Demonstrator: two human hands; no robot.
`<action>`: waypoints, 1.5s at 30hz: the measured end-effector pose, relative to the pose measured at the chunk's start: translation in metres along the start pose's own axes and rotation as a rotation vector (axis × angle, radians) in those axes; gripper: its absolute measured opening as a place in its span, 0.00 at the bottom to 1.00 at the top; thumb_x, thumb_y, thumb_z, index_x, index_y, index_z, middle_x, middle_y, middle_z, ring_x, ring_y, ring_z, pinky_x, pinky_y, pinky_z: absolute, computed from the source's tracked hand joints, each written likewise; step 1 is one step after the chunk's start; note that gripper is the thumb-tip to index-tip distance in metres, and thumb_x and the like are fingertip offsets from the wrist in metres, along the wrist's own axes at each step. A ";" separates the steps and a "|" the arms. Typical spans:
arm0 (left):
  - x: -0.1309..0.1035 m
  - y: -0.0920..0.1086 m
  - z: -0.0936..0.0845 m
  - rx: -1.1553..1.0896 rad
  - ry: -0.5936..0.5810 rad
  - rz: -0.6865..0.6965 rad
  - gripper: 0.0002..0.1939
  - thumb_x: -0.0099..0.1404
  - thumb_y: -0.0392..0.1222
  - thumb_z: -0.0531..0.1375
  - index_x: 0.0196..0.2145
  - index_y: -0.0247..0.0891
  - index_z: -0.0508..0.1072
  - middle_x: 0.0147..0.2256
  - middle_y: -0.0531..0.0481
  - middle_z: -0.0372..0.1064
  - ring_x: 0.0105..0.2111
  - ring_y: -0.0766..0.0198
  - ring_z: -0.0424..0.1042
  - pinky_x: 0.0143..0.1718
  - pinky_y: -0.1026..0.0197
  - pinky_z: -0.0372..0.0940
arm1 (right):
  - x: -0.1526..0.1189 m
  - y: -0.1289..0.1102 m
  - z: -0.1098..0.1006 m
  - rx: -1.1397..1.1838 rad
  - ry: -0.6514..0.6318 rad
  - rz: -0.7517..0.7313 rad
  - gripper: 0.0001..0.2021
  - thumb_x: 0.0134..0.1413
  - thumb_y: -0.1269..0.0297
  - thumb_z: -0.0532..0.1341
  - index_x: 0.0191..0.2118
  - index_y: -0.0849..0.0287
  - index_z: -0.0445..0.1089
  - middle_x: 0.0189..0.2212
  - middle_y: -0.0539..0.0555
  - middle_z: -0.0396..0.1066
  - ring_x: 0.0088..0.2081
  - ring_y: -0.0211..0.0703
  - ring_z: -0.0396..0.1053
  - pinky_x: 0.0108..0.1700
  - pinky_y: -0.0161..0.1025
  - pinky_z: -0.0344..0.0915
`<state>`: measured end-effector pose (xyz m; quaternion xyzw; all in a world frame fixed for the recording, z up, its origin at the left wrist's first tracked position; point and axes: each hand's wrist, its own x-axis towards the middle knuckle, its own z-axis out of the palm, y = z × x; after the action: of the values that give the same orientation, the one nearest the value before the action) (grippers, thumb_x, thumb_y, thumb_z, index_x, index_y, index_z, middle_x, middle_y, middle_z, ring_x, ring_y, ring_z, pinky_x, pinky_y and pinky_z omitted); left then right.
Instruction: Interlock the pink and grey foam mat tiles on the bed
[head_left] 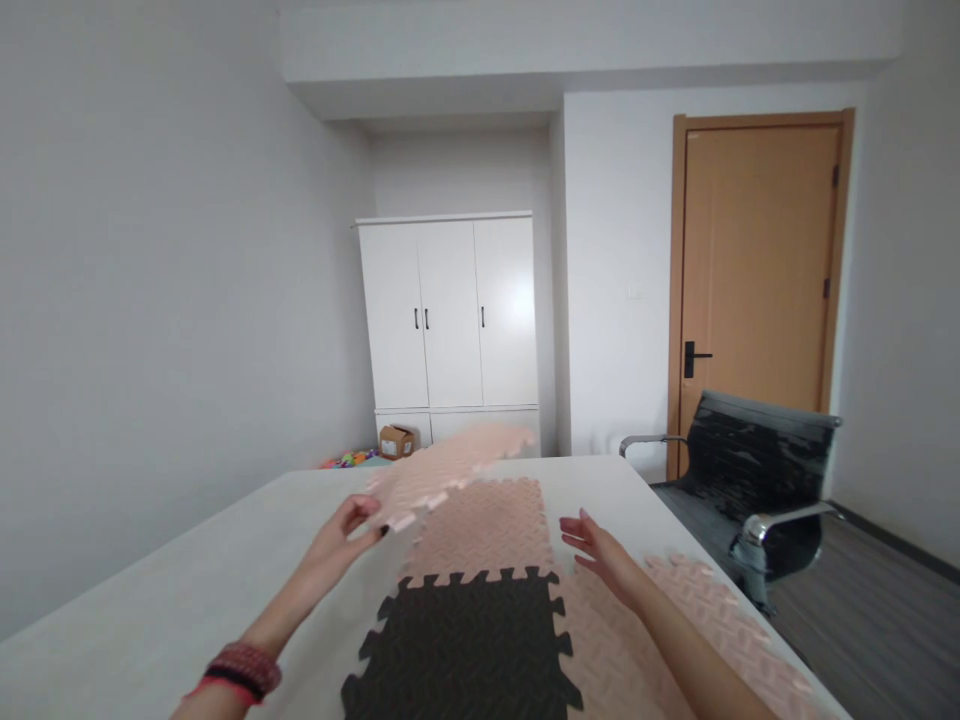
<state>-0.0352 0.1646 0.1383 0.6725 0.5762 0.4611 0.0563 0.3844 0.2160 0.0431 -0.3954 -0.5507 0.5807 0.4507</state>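
My left hand [360, 522] pinches the near left corner of a pink foam tile [450, 468], which is lifted and tilted above the table, slightly blurred. Beneath and behind it, another pink tile [487, 535] lies flat, its near edge meeting a black foam tile [469, 650] with jigsaw edges. My right hand [592, 545] hovers right of the flat pink tile, fingers apart and holding nothing. Under my right forearm lies a further pink tile [611, 650], to the right of the black one. One more pink tile [727, 620] is near the table's right edge.
The white table [300, 500] spans the foreground. A black chair [757, 480] stands at its right side. Past the far edge are a cardboard box [396, 441], colourful items [349, 459] and a white cabinet [454, 310]. A wooden door [757, 270] is at the back right.
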 end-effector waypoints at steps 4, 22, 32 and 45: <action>-0.012 0.059 0.062 -0.081 -0.287 0.224 0.17 0.50 0.39 0.57 0.39 0.43 0.61 0.40 0.54 0.65 0.44 0.63 0.65 0.49 0.62 0.60 | -0.016 -0.025 -0.040 0.337 0.004 0.053 0.29 0.55 0.38 0.44 0.46 0.56 0.65 0.47 0.58 0.71 0.49 0.47 0.69 0.52 0.50 0.62; 0.021 0.081 0.266 -0.015 -0.574 0.280 0.17 0.46 0.35 0.60 0.36 0.39 0.63 0.35 0.52 0.65 0.36 0.64 0.64 0.38 0.60 0.59 | -0.014 0.023 -0.191 0.227 0.577 0.076 0.12 0.45 0.63 0.64 0.36 0.54 0.62 0.23 0.44 0.67 0.24 0.34 0.69 0.34 0.36 0.70; 0.021 0.058 0.292 0.048 -0.664 0.228 0.21 0.49 0.38 0.61 0.43 0.39 0.64 0.39 0.50 0.68 0.37 0.63 0.66 0.41 0.57 0.62 | -0.004 0.047 -0.205 0.105 0.603 0.128 0.16 0.42 0.63 0.65 0.40 0.55 0.64 0.27 0.49 0.71 0.31 0.41 0.73 0.37 0.41 0.72; 0.018 0.050 0.288 0.064 -0.669 0.234 0.23 0.50 0.40 0.58 0.46 0.42 0.64 0.44 0.49 0.67 0.42 0.61 0.67 0.45 0.61 0.62 | 0.000 0.053 -0.210 -0.079 0.621 0.149 0.07 0.39 0.67 0.66 0.27 0.59 0.68 0.24 0.50 0.70 0.32 0.44 0.72 0.34 0.42 0.72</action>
<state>0.1965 0.2941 0.0150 0.8493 0.4590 0.2001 0.1675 0.5808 0.2766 -0.0269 -0.6102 -0.3782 0.4420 0.5378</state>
